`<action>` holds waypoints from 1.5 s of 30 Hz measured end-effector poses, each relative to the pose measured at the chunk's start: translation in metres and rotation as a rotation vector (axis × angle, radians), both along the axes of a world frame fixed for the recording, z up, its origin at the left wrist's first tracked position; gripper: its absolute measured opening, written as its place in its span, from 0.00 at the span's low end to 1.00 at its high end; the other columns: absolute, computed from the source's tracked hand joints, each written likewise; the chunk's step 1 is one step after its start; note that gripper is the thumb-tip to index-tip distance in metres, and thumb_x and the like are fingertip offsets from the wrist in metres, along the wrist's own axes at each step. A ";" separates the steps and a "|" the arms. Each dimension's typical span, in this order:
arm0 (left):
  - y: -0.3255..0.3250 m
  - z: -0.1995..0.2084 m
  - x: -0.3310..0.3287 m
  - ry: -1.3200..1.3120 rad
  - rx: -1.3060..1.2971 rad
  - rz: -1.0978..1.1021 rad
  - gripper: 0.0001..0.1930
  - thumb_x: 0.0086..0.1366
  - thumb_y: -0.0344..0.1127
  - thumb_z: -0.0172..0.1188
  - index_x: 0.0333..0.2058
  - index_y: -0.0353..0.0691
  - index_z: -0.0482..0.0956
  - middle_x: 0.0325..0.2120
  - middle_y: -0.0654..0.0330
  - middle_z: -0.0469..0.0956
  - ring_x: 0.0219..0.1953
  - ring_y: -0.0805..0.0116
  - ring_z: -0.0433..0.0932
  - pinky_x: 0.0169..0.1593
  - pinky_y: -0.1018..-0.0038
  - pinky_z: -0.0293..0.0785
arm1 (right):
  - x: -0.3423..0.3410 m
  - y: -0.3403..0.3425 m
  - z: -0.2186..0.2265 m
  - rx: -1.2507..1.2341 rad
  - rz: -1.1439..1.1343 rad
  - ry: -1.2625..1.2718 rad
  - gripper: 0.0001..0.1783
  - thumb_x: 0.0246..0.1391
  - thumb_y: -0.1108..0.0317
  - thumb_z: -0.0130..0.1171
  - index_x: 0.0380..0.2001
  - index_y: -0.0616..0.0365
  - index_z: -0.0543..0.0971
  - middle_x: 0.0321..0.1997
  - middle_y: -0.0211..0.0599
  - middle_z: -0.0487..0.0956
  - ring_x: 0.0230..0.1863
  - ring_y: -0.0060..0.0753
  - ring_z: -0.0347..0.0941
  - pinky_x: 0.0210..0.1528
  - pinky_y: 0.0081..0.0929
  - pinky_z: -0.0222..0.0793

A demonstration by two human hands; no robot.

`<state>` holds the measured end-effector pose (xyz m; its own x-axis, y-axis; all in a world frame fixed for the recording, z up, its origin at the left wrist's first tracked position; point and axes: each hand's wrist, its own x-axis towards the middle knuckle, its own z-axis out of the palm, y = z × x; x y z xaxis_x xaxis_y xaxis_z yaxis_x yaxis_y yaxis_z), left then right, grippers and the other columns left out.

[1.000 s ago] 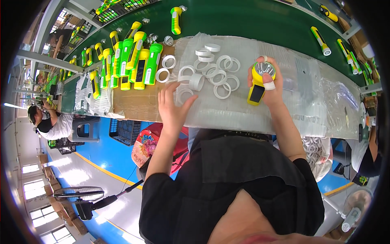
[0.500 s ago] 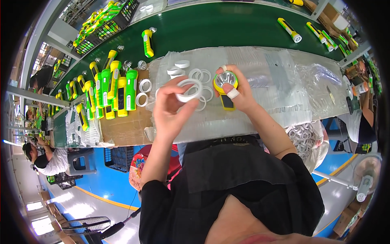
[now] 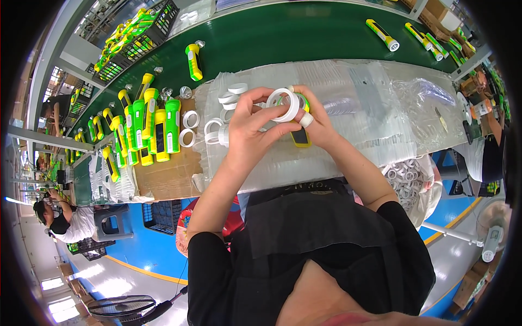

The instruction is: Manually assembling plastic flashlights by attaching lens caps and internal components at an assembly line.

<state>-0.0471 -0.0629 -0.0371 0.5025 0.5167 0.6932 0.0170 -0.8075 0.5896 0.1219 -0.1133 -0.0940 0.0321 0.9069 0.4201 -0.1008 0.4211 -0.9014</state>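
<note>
My left hand (image 3: pixel 251 122) pinches a white plastic ring (image 3: pixel 294 107) between thumb and fingers. It holds the ring over the head of a yellow and black flashlight (image 3: pixel 300 137). My right hand (image 3: pixel 316 120), with white tape round its thumb and a finger, grips that flashlight below its head. Most of the flashlight's head is hidden behind the ring and fingers. Loose white rings (image 3: pixel 213 132) lie on the plastic-covered mat left of my left hand, some partly covered by it. Several green and yellow flashlights (image 3: pixel 173 126) lie in a heap farther left, some with silver reflectors beside them.
Beyond the mat runs a green belt (image 3: pixel 293 32) with single flashlights on it. A black crate (image 3: pixel 160 27) full of flashlight parts stands far left. A sack of white rings (image 3: pixel 405 179) hangs at the table's right front. A knife (image 3: pixel 440 119) lies on the right.
My left hand has moved right with the white ring, bringing it from beside the flashlight to over its head. My right hand still holds the flashlight, in nearly the same place.
</note>
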 end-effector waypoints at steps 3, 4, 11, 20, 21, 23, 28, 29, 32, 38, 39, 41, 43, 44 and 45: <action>0.001 0.004 0.001 0.042 -0.007 -0.003 0.20 0.42 0.35 0.77 0.37 0.43 0.85 0.45 0.57 0.74 0.40 0.65 0.76 0.37 0.72 0.75 | 0.001 -0.004 0.007 0.017 0.009 0.115 0.25 0.64 0.61 0.52 0.61 0.57 0.62 0.58 0.41 0.69 0.58 0.31 0.67 0.59 0.30 0.64; 0.002 0.005 0.001 0.066 0.004 -0.005 0.19 0.42 0.35 0.77 0.37 0.43 0.85 0.45 0.58 0.74 0.40 0.64 0.76 0.38 0.71 0.75 | 0.004 -0.003 0.010 0.017 0.009 0.114 0.25 0.64 0.61 0.52 0.61 0.57 0.62 0.58 0.41 0.69 0.58 0.31 0.67 0.59 0.30 0.64; 0.002 0.015 0.016 0.106 0.039 -0.074 0.21 0.40 0.36 0.78 0.36 0.44 0.83 0.44 0.58 0.72 0.39 0.60 0.75 0.39 0.67 0.75 | 0.054 -0.015 0.056 0.301 -0.211 -0.571 0.25 0.39 0.66 0.76 0.44 0.54 0.79 0.44 0.34 0.80 0.47 0.37 0.78 0.49 0.31 0.73; -0.005 0.010 0.044 0.254 -0.054 -0.155 0.24 0.46 0.36 0.75 0.39 0.44 0.71 0.40 0.57 0.78 0.41 0.55 0.79 0.38 0.63 0.75 | 0.080 -0.014 0.135 0.071 0.086 -1.113 0.19 0.43 0.65 0.69 0.37 0.61 0.76 0.33 0.36 0.74 0.35 0.37 0.72 0.36 0.32 0.69; -0.004 0.006 0.046 0.248 -0.076 -0.139 0.24 0.48 0.36 0.75 0.39 0.44 0.70 0.39 0.59 0.80 0.39 0.57 0.80 0.38 0.66 0.75 | 0.082 -0.010 0.139 0.021 0.177 -1.199 0.17 0.45 0.62 0.67 0.33 0.62 0.76 0.28 0.36 0.72 0.32 0.37 0.71 0.33 0.32 0.68; -0.004 0.003 0.047 0.243 -0.097 -0.127 0.23 0.49 0.36 0.75 0.39 0.44 0.69 0.38 0.61 0.82 0.37 0.59 0.81 0.38 0.69 0.75 | 0.080 -0.002 0.144 -0.012 0.206 -1.220 0.17 0.44 0.62 0.67 0.32 0.62 0.77 0.28 0.37 0.72 0.31 0.37 0.71 0.32 0.32 0.67; -0.005 0.004 0.049 0.204 -0.151 -0.131 0.21 0.49 0.34 0.75 0.37 0.42 0.70 0.36 0.61 0.82 0.35 0.62 0.81 0.36 0.72 0.74 | 0.077 -0.002 0.142 -0.081 0.188 -1.236 0.17 0.42 0.60 0.67 0.29 0.63 0.77 0.27 0.38 0.73 0.29 0.36 0.72 0.30 0.31 0.67; -0.005 0.005 0.050 0.202 -0.152 -0.135 0.21 0.49 0.34 0.75 0.37 0.42 0.70 0.36 0.61 0.82 0.35 0.62 0.81 0.36 0.72 0.74 | 0.077 -0.002 0.142 -0.111 0.167 -1.276 0.18 0.41 0.63 0.68 0.33 0.63 0.76 0.28 0.38 0.73 0.28 0.36 0.71 0.30 0.31 0.68; -0.006 0.006 0.050 0.191 -0.115 -0.147 0.21 0.48 0.33 0.75 0.36 0.42 0.71 0.34 0.62 0.82 0.33 0.63 0.80 0.35 0.72 0.73 | 0.072 -0.006 0.143 -0.180 0.131 -1.307 0.21 0.39 0.64 0.70 0.36 0.63 0.75 0.28 0.37 0.73 0.26 0.35 0.71 0.28 0.31 0.68; -0.008 0.002 0.059 0.137 0.018 -0.105 0.22 0.46 0.33 0.76 0.35 0.41 0.70 0.30 0.60 0.79 0.32 0.60 0.78 0.33 0.69 0.72 | 0.068 -0.013 0.124 -0.297 -0.121 -1.290 0.29 0.41 0.47 0.67 0.26 0.67 0.75 0.24 0.43 0.76 0.27 0.39 0.73 0.29 0.34 0.68; -0.009 0.002 0.061 0.127 0.019 -0.076 0.22 0.46 0.33 0.76 0.34 0.42 0.70 0.30 0.60 0.79 0.32 0.59 0.78 0.33 0.68 0.72 | 0.064 -0.014 0.122 -0.300 -0.251 -1.292 0.31 0.42 0.44 0.65 0.26 0.68 0.75 0.24 0.44 0.76 0.27 0.40 0.73 0.29 0.35 0.69; -0.011 0.003 0.061 0.115 0.020 -0.046 0.22 0.46 0.32 0.76 0.34 0.42 0.69 0.30 0.59 0.78 0.32 0.59 0.78 0.33 0.67 0.72 | 0.058 -0.014 0.125 -0.375 -0.292 -1.353 0.33 0.42 0.42 0.65 0.27 0.68 0.75 0.25 0.47 0.76 0.29 0.42 0.74 0.30 0.36 0.70; -0.009 0.004 0.059 0.187 -0.051 -0.061 0.23 0.44 0.34 0.76 0.36 0.43 0.70 0.30 0.58 0.77 0.34 0.56 0.78 0.34 0.63 0.74 | 0.056 -0.015 0.134 -0.449 -0.337 -1.410 0.34 0.42 0.41 0.65 0.28 0.69 0.75 0.27 0.49 0.77 0.30 0.44 0.75 0.32 0.37 0.70; -0.008 0.003 0.059 0.186 -0.049 -0.060 0.23 0.44 0.34 0.76 0.36 0.43 0.70 0.30 0.58 0.77 0.34 0.56 0.78 0.34 0.63 0.74 | 0.058 -0.017 0.141 -0.441 -0.272 -1.400 0.35 0.43 0.40 0.64 0.29 0.69 0.75 0.28 0.49 0.77 0.31 0.45 0.76 0.33 0.38 0.71; -0.007 0.001 0.058 0.162 -0.037 -0.063 0.24 0.44 0.34 0.76 0.36 0.43 0.70 0.30 0.59 0.77 0.34 0.57 0.78 0.34 0.63 0.74 | 0.060 -0.017 0.145 -0.431 -0.211 -1.388 0.36 0.43 0.38 0.64 0.29 0.69 0.76 0.30 0.50 0.78 0.32 0.47 0.76 0.34 0.38 0.72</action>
<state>0.0111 -0.0699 -0.0357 0.6383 0.5045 0.5814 0.0643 -0.7876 0.6129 0.1821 -0.1307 0.0506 -0.0175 0.9972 -0.0720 0.9605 -0.0032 -0.2784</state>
